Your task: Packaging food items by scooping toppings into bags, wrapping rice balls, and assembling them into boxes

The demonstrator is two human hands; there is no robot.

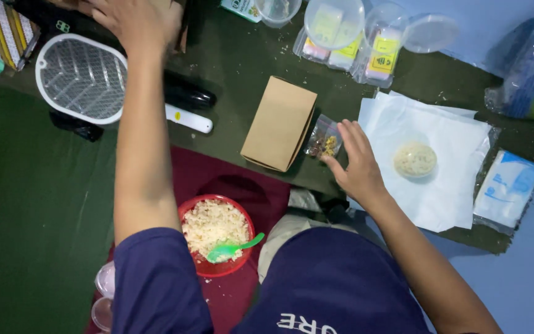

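Nearest, we have the red bowl (216, 236) of rice with a green spoon (233, 248) between our arms. Further out, our right hand (358, 164) spreads its fingers beside the small clear bag (324, 143) by the brown box (280, 123); better to pinch it gently by one corner. Farthest, our left hand (138, 21) lies flat, fingers mostly hidden, past the white mesh racket (82, 78).

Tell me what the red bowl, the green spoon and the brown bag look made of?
The red bowl looks like glossy plastic, with a smooth, even-coloured rim. The green spoon seems plastic too, bright and slightly translucent. The brown bag looks like matte kraft paper, flat with sharp folded edges and no shine.
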